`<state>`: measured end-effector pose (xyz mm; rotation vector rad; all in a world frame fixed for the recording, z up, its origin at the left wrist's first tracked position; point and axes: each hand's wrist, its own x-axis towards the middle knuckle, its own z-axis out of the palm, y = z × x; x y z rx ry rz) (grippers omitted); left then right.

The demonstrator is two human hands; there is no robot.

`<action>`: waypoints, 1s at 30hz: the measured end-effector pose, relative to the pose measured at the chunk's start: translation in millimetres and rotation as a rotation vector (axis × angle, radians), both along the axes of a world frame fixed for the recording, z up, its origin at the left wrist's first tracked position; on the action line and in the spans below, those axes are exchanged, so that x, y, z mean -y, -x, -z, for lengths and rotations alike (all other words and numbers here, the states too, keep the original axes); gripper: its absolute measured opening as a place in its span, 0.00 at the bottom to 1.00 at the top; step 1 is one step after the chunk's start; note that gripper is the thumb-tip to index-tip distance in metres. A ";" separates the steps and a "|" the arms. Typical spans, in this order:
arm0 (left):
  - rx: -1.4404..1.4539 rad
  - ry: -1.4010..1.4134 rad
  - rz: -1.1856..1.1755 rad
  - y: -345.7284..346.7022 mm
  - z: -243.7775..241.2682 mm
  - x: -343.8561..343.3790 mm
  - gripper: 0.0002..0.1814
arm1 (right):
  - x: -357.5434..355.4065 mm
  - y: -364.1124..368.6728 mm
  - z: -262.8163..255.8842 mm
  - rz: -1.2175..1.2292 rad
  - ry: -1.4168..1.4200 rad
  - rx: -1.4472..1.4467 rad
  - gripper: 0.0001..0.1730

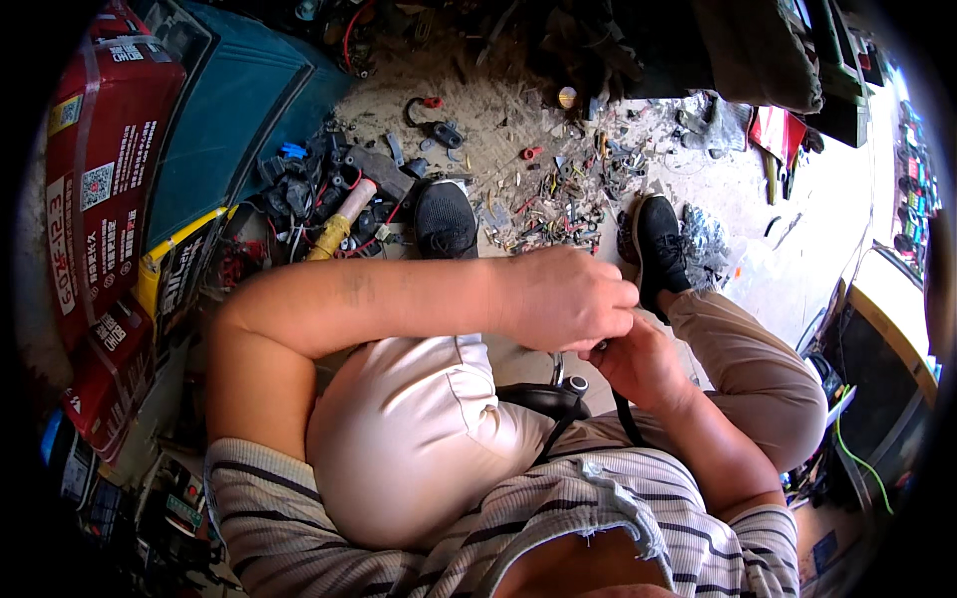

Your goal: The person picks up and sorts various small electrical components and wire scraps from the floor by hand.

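My left hand [564,299] reaches across from the left, with its fingers curled down against my right hand [647,362]. The two hands meet in front of my lap. A small dark part [601,345] with a shiny end shows between their fingers; most of it is hidden, so its kind is unclear. Below the hands lies a black object [534,396] with a round silver-rimmed knob [576,385]. A black strap [626,418] runs from under my right hand towards my waist.
Scattered small connectors and scraps [561,194] cover the floor between my black shoes [446,218]. A hammer [348,217] with a yellow-wrapped handle lies among dark parts at left. Red cartons [105,179] and a teal case [232,97] stand beyond. A clear plastic bag [705,239] lies by my right shoe.
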<state>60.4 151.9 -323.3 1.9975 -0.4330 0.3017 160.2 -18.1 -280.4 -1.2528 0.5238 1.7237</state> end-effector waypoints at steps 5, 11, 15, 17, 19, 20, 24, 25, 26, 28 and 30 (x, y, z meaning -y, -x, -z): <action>0.072 -0.039 -0.010 7.0 1.1 13.7 0.05 | -1.0 2.4 0.7 -0.027 0.027 -0.048 0.22; 0.090 -0.037 0.003 8.4 -5.6 15.7 0.04 | 12.8 5.5 6.0 -0.002 0.063 -0.051 0.20; 0.103 0.005 0.004 7.7 -7.2 13.0 0.05 | 14.2 4.7 9.1 -0.016 0.051 -0.064 0.20; 0.094 0.077 0.011 8.9 -7.4 9.1 0.07 | 10.7 6.5 6.5 0.007 0.030 -0.063 0.20; 0.086 0.093 -0.044 9.3 -3.5 8.1 0.07 | 8.8 3.0 3.5 0.004 -0.023 -0.083 0.18; 0.084 0.099 -0.072 10.0 -0.2 6.1 0.08 | 8.5 2.5 3.7 0.009 -0.014 -0.073 0.17; -0.142 0.157 -0.353 16.8 35.5 -17.5 0.06 | -1.3 4.7 -1.6 -0.075 0.088 0.009 0.16; -0.271 0.179 -0.455 18.5 45.2 -27.2 0.06 | 0.9 1.9 -0.9 -0.099 0.102 0.001 0.16; -0.400 0.196 -0.562 23.6 53.0 -39.1 0.07 | 0.3 0.9 -2.0 -0.129 0.111 -0.008 0.17; -0.479 0.197 -0.767 38.0 83.5 -59.3 0.06 | -3.0 3.6 -4.3 -0.155 0.146 0.019 0.18; -0.531 0.063 -0.910 59.7 112.7 -82.4 0.08 | 1.1 0.2 -2.4 -0.176 0.131 0.004 0.18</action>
